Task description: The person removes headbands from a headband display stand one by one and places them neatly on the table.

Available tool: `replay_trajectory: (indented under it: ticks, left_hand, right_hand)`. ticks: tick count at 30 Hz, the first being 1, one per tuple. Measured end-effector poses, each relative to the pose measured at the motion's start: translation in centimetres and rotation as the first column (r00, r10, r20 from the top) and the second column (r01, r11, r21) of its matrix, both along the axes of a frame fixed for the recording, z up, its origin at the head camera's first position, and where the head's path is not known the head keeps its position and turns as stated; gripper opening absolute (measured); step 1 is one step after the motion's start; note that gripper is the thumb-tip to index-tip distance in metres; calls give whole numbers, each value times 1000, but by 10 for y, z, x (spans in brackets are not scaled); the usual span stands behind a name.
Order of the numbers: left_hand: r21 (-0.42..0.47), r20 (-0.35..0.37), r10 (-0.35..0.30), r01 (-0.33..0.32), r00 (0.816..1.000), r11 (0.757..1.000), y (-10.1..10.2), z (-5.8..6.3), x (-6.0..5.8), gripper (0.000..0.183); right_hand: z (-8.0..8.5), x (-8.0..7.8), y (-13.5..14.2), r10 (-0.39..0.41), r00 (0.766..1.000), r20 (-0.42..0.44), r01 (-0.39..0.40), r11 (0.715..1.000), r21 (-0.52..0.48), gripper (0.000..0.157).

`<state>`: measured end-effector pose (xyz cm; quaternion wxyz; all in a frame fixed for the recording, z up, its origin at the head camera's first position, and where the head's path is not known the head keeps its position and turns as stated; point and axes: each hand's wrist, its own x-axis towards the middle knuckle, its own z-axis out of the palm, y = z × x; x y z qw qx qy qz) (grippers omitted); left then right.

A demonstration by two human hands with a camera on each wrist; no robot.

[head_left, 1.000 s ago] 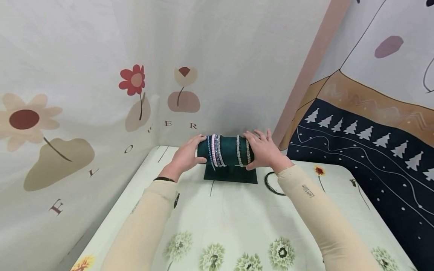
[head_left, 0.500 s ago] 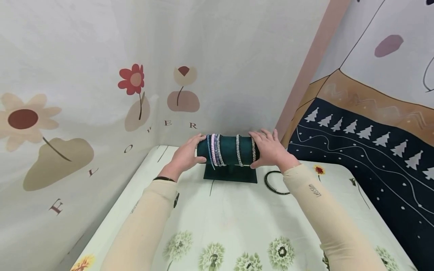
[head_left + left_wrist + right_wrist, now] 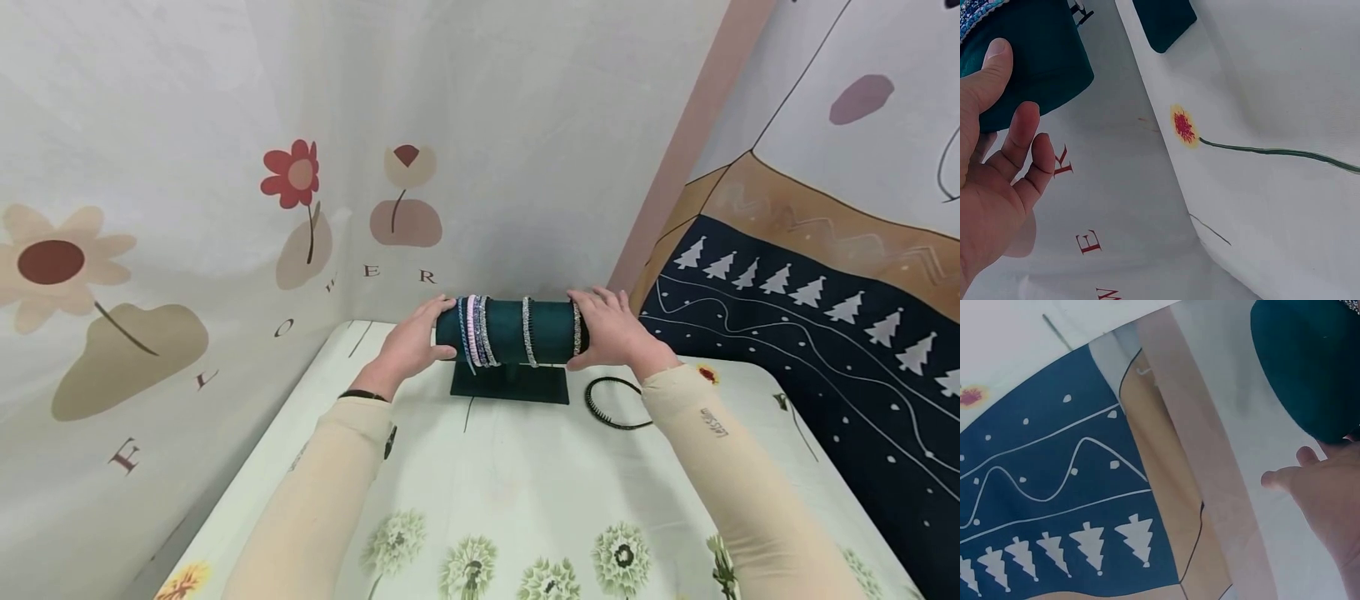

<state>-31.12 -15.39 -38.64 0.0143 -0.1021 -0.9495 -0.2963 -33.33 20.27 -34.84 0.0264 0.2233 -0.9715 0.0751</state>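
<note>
The left hand [image 3: 411, 342], thumb and fingers curved, grips one end of a dark-green cylindrical fabric stand [image 3: 507, 329] on the desk [image 3: 525, 467]; the right hand [image 3: 613, 331] pinches a silvery beaded bracelet [image 3: 577, 329] near the other. A beige fabric sleeve [image 3: 738, 475] reads "LetsSlim"; the pale curtain [image 3: 525, 125], "FLOWER".

The right fingers [image 3: 588, 303] and rightmost bracelet [image 3: 577, 330] have slid rightward along the green roll [image 3: 505, 333].

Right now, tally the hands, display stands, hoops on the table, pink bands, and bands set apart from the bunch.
Left hand and right hand: 2
Green display stand: 1
Black hoop on the table: 1
Pink band: 1
Middle band and far-right band: 2
Total: 7
</note>
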Motion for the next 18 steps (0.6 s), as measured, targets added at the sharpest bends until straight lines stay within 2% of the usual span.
replay_trajectory:
  ticks: [18]
  left_hand:
    - [2, -3, -4, 4, 1000, 1000, 1, 0, -1, 91]
  right_hand:
    - [2, 0, 22, -46, 993, 107, 56, 994, -89, 127]
